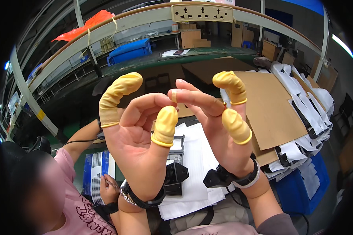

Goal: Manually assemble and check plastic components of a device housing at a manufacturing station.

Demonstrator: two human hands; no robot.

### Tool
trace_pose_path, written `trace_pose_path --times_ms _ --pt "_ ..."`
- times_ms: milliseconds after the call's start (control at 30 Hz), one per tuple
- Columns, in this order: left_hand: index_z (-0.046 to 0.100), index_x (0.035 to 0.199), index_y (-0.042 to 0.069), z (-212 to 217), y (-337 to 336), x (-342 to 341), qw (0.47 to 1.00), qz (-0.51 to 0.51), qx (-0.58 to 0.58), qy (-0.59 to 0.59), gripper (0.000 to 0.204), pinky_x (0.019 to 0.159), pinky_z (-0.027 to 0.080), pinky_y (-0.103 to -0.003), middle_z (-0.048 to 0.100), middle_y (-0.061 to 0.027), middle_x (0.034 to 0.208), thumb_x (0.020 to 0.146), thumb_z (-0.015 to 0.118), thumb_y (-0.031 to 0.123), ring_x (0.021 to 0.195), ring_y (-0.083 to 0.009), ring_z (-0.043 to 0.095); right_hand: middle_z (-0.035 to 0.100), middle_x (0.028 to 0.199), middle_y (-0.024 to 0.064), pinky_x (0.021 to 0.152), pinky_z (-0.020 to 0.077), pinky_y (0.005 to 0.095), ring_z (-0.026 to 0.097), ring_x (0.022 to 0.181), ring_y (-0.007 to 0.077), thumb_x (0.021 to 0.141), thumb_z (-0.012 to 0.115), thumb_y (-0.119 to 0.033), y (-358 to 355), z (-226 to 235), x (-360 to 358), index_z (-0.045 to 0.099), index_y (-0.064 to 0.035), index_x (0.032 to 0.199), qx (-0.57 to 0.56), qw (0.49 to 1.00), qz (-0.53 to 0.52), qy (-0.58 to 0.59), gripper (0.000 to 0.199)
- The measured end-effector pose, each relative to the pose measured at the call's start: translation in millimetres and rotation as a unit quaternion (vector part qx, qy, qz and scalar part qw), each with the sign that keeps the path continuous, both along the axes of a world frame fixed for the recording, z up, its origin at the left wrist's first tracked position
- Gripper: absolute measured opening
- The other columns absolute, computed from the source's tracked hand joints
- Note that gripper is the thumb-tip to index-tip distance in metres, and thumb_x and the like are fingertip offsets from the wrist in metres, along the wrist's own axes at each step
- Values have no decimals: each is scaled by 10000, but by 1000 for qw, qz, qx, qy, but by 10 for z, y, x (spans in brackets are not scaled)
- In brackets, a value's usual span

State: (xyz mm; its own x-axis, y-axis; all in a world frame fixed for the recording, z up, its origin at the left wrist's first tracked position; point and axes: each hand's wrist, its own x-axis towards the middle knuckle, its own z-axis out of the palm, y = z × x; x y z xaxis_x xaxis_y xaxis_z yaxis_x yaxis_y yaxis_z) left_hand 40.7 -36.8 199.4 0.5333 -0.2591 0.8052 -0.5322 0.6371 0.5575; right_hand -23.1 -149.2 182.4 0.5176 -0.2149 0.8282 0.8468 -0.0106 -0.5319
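Observation:
My left hand [139,141] and my right hand [223,137] are raised in front of me, palms partly turned inward. Yellow finger cots cover the thumb and index finger of each hand: the left index cot [115,98], left thumb cot [164,125], right index cot [233,87] and right thumb cot [236,126]. The bare middle fingers meet between the hands, by a narrow tan band [174,96] on a right finger. Both thumbs stand apart from the index fingers, and neither hand visibly holds anything. Below lie white sheets [198,156] and a dark frame-like part [177,156], partly hidden.
At my left, another person in pink has a hand [109,188] at a blue-and-white box [94,172]. Cardboard [274,105] tops a stack with white sheets and black parts at right, above a blue bin [317,188]. A rail with a socket strip [202,13] spans the back.

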Motion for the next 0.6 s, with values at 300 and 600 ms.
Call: trace_pose_path --times_ms 300,600 --pt "322 1338 36 -16 4 -38 998 -51 31 33 618 789 471 -276 600 -125 985 837 673 125 844 -158 574 534 1266 186 1090 207 436 353 1318 285 930 481 -250 -66 -119 -100 304 -49 1289 -83 992 -49 -87 448" --pt "247 1348 97 -109 -61 -83 993 -99 66 -23 729 743 478 -251 564 -105 867 763 665 -27 775 -134 566 620 1094 129 971 361 425 549 1061 300 798 627 -87 -165 -119 -451 568 -48 1079 -224 897 -376 -67 289"
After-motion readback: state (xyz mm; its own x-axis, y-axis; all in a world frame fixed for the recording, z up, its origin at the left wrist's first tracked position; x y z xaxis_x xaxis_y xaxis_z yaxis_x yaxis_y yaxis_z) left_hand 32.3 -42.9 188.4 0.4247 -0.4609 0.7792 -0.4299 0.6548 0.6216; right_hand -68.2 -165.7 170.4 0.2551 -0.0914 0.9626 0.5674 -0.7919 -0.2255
